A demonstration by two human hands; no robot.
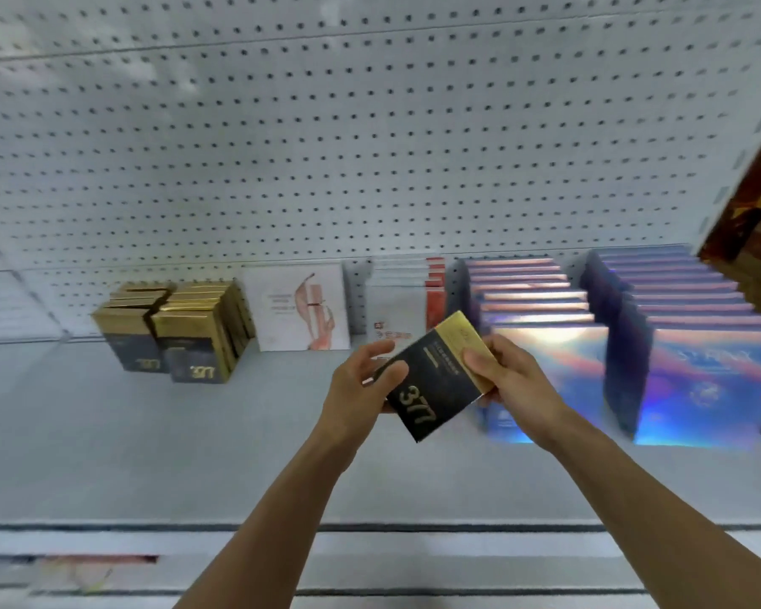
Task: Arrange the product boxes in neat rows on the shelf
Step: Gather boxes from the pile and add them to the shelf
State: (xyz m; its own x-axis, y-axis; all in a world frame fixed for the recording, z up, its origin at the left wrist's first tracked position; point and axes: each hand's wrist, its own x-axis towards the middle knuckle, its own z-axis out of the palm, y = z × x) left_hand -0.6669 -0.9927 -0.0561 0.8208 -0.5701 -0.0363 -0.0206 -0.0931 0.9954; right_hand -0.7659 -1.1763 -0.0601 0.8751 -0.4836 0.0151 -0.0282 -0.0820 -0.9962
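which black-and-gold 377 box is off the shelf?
The tilted 377 box held in both hands, in front of the white-red boxes; the others stand in two rows at left.

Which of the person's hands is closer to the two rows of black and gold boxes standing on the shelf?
Left. The left hand is on the held box's side facing those rows, though well apart from them. The right hand grips the gold end, farther away.

Single head cam, fwd and down, close to the white metal shelf (150, 432); white pegboard back panel (326, 147) at 12 o'clock.
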